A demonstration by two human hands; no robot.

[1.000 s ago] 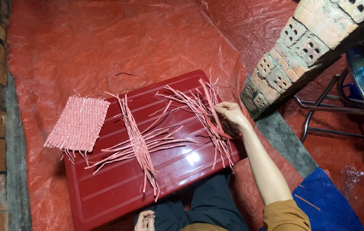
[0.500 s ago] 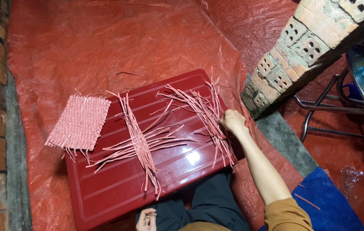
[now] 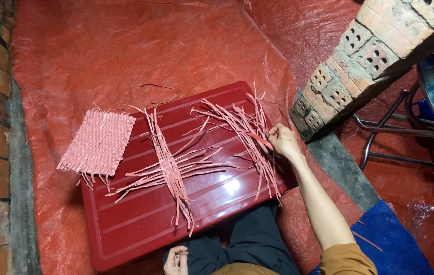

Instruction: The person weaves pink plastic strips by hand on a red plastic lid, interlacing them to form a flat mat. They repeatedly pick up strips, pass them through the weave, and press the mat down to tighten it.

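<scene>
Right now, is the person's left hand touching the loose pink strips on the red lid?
No, the left hand rests near the lap at the frame's bottom, while the right hand pinches the loose pink strips on the red lid.

I see the woven mat (image 3: 97, 145) lying at the left edge of the lid (image 3: 140, 224), half on the tarp (image 3: 125, 46). The crossed strips (image 3: 168, 168) lie mid-lid, the loose strip bundle (image 3: 245, 135) to their right, under my right hand (image 3: 283, 141). The brick wall (image 3: 370, 56) stands further right.

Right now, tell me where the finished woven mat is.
In the head view the woven mat lies at the left, overhanging the left edge of the red board, beside the half-woven strips and far from the right hand.
</scene>
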